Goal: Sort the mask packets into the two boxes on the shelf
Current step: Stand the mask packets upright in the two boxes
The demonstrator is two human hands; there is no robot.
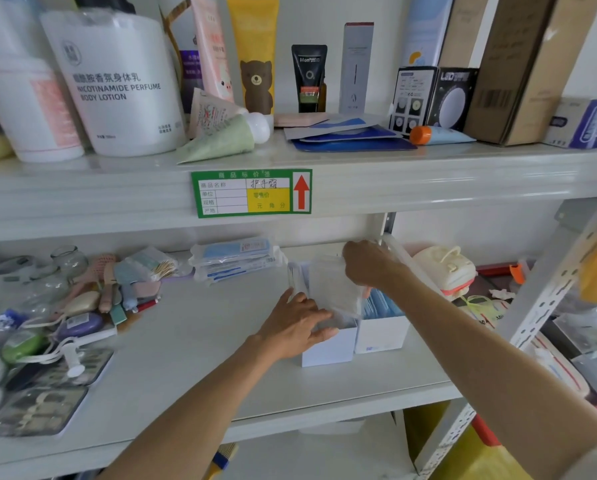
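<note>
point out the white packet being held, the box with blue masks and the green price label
white packet (333, 287), head view, middle of its face
right box (382, 336), head view, front wall
green price label (251, 192), head view, centre

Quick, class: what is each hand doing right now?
Left hand: open, resting on the left box.
Right hand: closed on a white mask packet.

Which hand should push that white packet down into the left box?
Right. The right hand already grips the top of the white mask packet, directly above the left box. The left hand rests on that box's rim, likely steadying it.
</note>
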